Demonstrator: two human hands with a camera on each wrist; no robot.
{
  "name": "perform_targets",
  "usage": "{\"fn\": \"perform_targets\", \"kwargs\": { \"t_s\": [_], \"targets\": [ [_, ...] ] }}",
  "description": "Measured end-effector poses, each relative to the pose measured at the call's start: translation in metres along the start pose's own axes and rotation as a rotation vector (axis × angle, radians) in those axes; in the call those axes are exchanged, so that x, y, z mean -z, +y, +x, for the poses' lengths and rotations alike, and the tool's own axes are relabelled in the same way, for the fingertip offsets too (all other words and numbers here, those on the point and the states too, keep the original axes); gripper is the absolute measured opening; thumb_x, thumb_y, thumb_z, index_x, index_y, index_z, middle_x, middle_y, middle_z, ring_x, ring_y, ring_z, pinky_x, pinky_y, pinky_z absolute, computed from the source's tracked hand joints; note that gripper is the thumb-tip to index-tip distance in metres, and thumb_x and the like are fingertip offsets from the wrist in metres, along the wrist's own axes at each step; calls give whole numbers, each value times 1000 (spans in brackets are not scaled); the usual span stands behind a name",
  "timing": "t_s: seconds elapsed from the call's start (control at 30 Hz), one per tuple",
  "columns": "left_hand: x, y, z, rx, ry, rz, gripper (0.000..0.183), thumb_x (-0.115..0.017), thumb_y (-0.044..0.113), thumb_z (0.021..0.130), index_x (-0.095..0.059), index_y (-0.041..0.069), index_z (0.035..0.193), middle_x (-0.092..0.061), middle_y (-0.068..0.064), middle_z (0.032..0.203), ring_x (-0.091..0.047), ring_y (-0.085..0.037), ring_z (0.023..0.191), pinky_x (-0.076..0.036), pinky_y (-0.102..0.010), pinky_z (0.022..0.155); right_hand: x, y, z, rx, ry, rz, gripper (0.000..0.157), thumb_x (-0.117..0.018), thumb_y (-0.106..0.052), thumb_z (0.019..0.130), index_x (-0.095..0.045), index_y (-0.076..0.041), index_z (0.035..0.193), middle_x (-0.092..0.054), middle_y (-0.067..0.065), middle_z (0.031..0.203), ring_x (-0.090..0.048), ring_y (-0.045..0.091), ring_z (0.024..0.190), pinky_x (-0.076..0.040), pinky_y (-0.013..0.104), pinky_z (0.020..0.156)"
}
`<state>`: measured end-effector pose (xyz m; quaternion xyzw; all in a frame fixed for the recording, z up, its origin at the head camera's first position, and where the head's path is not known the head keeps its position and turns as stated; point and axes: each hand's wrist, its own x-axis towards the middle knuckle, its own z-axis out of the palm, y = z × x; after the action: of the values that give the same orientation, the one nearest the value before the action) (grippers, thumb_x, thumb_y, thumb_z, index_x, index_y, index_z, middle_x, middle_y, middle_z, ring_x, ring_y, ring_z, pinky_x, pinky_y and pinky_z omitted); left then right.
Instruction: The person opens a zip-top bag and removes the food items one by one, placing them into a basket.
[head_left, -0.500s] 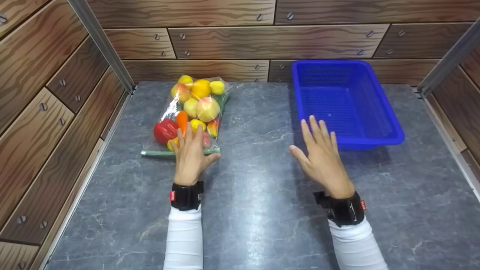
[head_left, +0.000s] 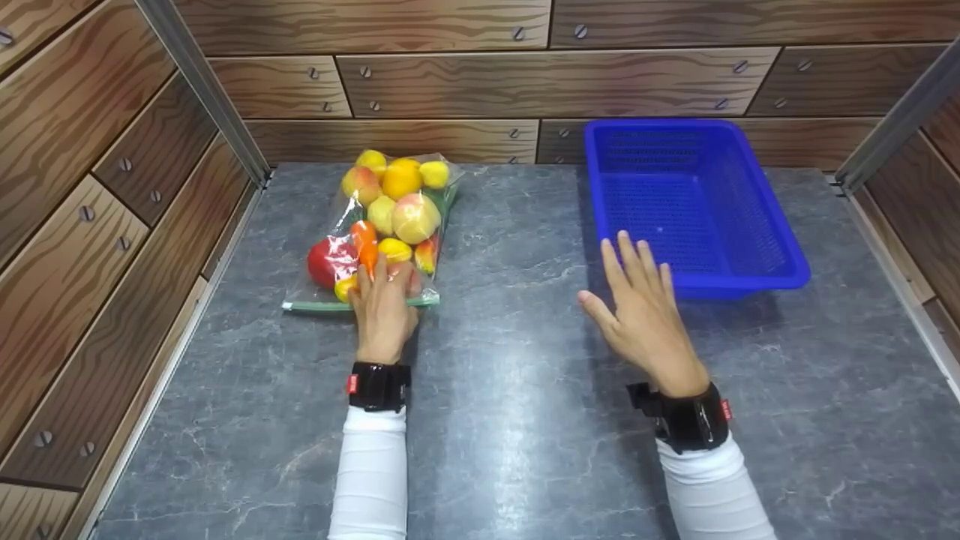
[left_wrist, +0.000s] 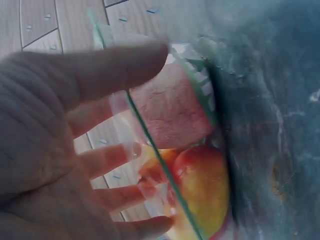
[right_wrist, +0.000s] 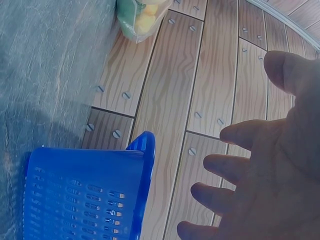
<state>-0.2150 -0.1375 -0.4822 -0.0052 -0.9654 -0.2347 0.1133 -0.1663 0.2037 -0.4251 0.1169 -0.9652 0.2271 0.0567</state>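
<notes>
A clear zip bag [head_left: 300, 294] with a green closure strip [left_wrist: 159, 156] lies at left, filled with several fruits and vegetables. Among them are a red pepper [head_left: 330, 262], an orange carrot-like piece [head_left: 364, 238] and a peach [head_left: 416, 218]. My left hand [head_left: 384, 319] is over the bag's near end, its fingers at the plastic. In the left wrist view the thumb [left_wrist: 117, 67] and fingers lie apart at the strip. My right hand [head_left: 649, 330] hovers with spread fingers just before the near left corner of a blue basket [head_left: 776, 217], holding nothing.
The basket has perforated walls [right_wrist: 85, 190] and stands on the grey marbled table [head_left: 510, 360] at the back right. Wood-patterned panels [head_left: 450, 86] enclose the table at the back and both sides, with metal posts [head_left: 214, 94] at the corners.
My left hand has moved slightly forward and turned over the bag's near end, its thumb drawing in beneath. My right hand, the bag and the basket have stayed in place.
</notes>
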Motion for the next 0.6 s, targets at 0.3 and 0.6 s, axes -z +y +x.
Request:
{"fn": "perform_targets", "kwargs": {
  "t_s": [0.3,0.6],
  "targets": [
    [0,2,2,9,88,-34,15,-79,11,87,-83,8,100,-53,-22,150,-39,-55,140,-26,-78,110,-1,0,1,-2,-10,-1,76,-45,-47,107,-14,-7,165,-3,17,172,3,40,158,7,61,124],
    [2,7,2,-78,146,-14,10,-79,7,85,-82,5,94,-61,-16,143,-47,-49,133,-22,-81,110,-3,0,2,-1,-16,2,77,-46,-47,107,-15,-7,165,-2,17,172,3,41,158,6,61,124]
  ]
}}
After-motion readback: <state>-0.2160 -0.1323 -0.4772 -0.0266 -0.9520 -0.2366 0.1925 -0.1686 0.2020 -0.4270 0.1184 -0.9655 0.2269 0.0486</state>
